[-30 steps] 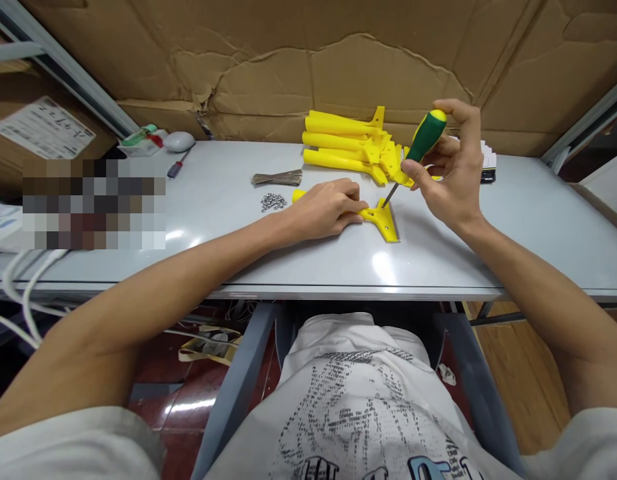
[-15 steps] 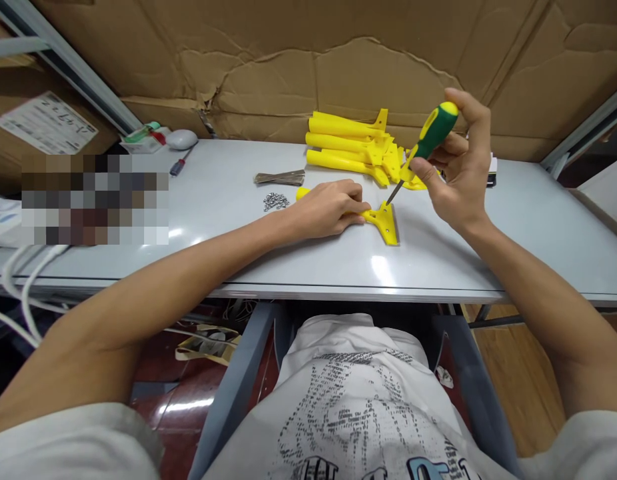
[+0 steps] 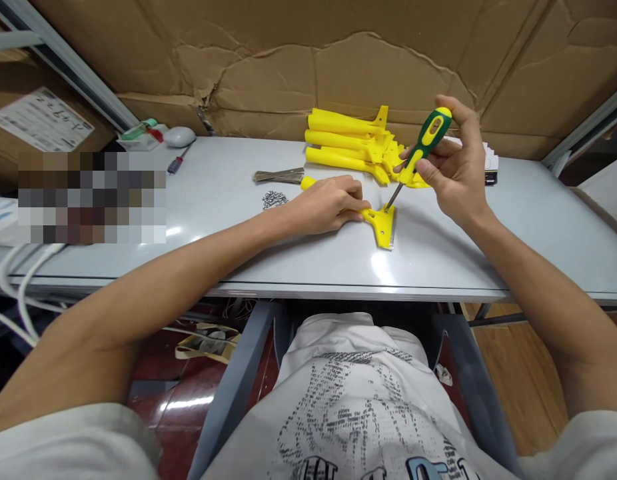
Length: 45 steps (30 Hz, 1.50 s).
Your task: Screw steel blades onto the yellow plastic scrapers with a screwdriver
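My left hand [image 3: 338, 205] is wrapped round the handle of a yellow scraper [image 3: 381, 228], pressing it to the tabletop. A thin metal blade edge shows along the scraper's wide head, which points right. In my right hand [image 3: 456, 163] is a green and yellow screwdriver [image 3: 427, 139], tilted, its tip at the upper screw hole of the scraper head. Behind my left hand lie a pile of small screws [image 3: 274, 199] and a stack of flat metal blades [image 3: 278, 175]. Several yellow scraper handles [image 3: 343, 137] are heaped beyond.
Cardboard [image 3: 338, 67] stands along the back of the grey table [image 3: 228, 247]. At the back left are a second screwdriver [image 3: 176, 164], a white computer mouse [image 3: 179, 137] and a small box [image 3: 141, 137]. White cables [image 3: 26, 280] hang at the left edge.
The scraper has turned slightly, its head's lower end shifting left and towards me. The screwdriver handle has rolled in my right hand and moved slightly left; its tip remains at the upper hole.
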Each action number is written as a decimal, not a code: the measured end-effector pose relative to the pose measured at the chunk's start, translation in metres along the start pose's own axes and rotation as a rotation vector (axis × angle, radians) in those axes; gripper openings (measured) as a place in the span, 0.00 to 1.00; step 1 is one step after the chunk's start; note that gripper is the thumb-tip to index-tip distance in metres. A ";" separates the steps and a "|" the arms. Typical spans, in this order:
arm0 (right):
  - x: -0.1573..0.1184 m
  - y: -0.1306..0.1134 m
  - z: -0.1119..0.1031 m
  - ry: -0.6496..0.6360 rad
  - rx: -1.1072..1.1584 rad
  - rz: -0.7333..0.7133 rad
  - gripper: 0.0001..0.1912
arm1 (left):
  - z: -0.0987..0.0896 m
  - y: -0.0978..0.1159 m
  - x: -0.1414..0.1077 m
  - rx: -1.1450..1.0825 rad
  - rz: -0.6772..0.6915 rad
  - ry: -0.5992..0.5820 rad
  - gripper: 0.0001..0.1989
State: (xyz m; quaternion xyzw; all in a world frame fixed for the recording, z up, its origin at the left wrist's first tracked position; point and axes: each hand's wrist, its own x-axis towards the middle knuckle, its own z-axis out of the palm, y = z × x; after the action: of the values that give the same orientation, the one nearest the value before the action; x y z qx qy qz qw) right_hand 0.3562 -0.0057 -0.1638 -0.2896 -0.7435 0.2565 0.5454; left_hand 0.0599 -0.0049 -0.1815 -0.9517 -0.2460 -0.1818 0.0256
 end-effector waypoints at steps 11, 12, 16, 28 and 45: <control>0.006 0.003 -0.002 -0.105 0.125 -0.089 0.46 | 0.003 -0.003 0.001 -0.008 0.012 0.022 0.12; 0.007 0.001 -0.003 -0.125 0.136 -0.074 0.46 | 0.004 -0.004 0.001 -0.006 0.020 0.025 0.12; 0.010 -0.011 -0.005 -0.193 0.186 -0.010 0.47 | 0.005 -0.006 0.002 0.000 0.044 0.040 0.15; 0.008 -0.026 -0.007 -0.298 0.268 0.091 0.51 | 0.006 -0.011 0.004 -0.053 0.075 0.015 0.23; 0.002 -0.040 0.008 -0.187 0.121 -0.004 0.41 | 0.013 -0.011 0.002 0.000 0.039 0.035 0.20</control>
State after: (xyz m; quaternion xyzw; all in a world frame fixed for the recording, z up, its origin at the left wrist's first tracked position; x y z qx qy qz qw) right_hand 0.3417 -0.0330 -0.1370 -0.2295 -0.7750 0.3256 0.4907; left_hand 0.0606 0.0074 -0.1931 -0.9531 -0.2267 -0.1979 0.0335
